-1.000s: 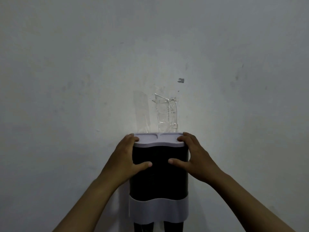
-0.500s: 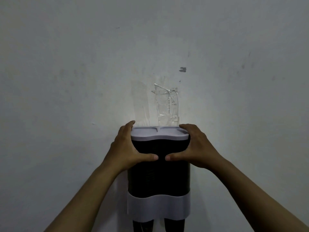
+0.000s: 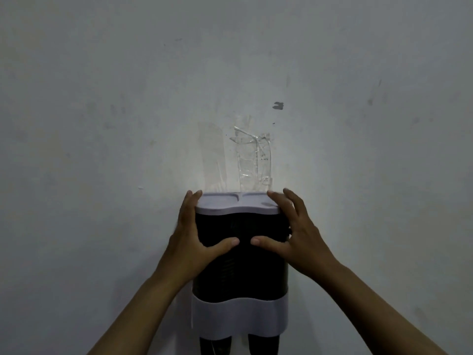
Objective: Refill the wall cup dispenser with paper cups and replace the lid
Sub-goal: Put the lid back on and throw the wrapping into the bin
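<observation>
I see the dispenser at lower centre of the frame, a dark twin-tube body fixed on the wall, with a pale lid seated on top and a pale band near its base. My left hand and right hand clasp its upper sides, thumbs on the front, fingers at the lid's edges. Crumpled clear tape sticks just above the lid. Bare wall spreads wide on both sides and above

Forearms: both cut off by the bottom edge.
2 dark outlet tubes: lower ends cut off by the bottom edge.
Dark ribbed twin-column wall dispenser: contents too dim to tell.
Left hand: fingers hidden behind dispenser's side.
</observation>
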